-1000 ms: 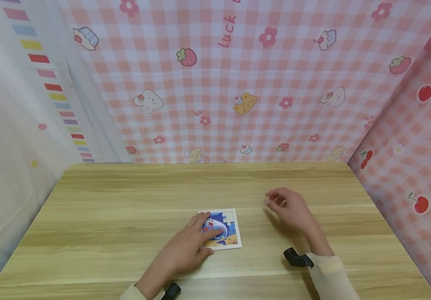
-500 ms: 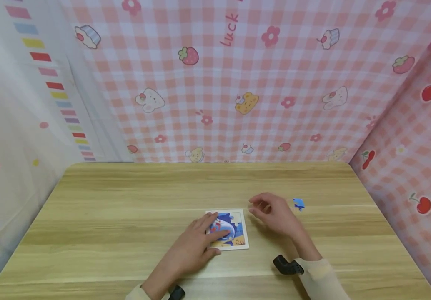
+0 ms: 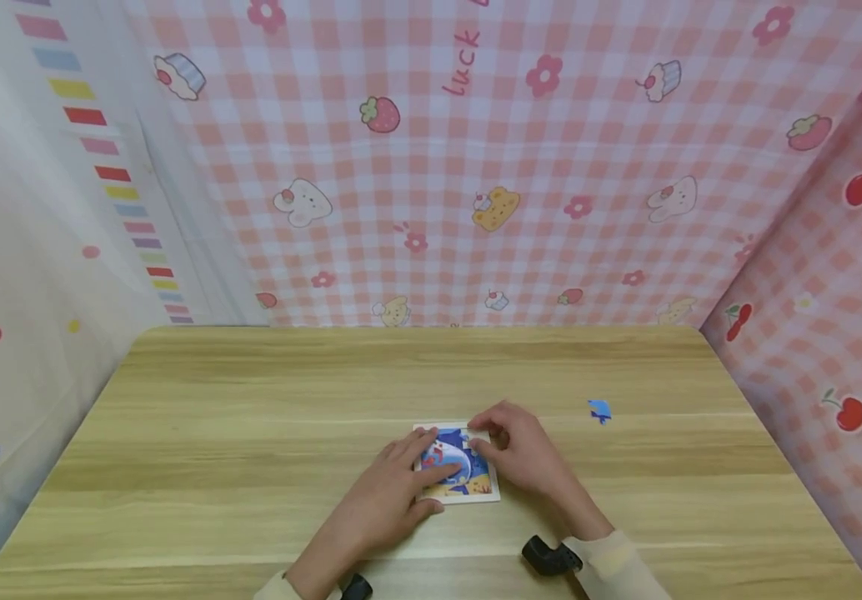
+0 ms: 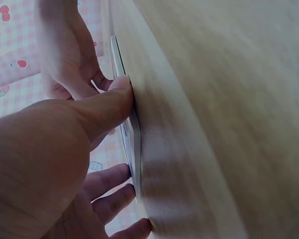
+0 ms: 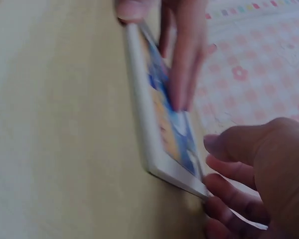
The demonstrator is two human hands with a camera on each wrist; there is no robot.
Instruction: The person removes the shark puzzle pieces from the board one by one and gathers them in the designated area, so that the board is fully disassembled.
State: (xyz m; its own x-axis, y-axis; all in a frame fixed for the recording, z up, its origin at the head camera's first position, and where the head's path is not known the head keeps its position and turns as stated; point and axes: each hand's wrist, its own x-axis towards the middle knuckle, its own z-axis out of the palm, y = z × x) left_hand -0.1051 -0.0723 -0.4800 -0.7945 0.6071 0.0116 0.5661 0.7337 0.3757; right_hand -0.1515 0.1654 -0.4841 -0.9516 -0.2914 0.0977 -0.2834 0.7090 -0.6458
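In the head view, a small square jigsaw puzzle (image 3: 481, 483) with a white frame and a blue sea-animal picture lies on the table. My left hand (image 3: 382, 492) rests over its left side, index finger stretched across the picture and thumb at the near edge. The right hand (image 3: 524, 454) reaches to the puzzle's upper right corner, fingers bent and thumb apart from them. Up close in the right wrist view, its fingertips (image 5: 212, 199) are right at the frame's corner, with no piece visible between thumb and index finger. A loose blue puzzle piece (image 3: 599, 410) lies beyond the right hand.
The wooden table (image 3: 251, 400) reaches back to a pink checked cloth (image 3: 431, 167). Pale and checked cloths hang at both sides. Black wrist-worn devices (image 3: 551, 554) sit at both wrists, close over the tabletop.
My right hand has moved left and nearer, from beside the loose piece to the puzzle's upper right corner, uncovering that piece. The left hand stays on the puzzle.
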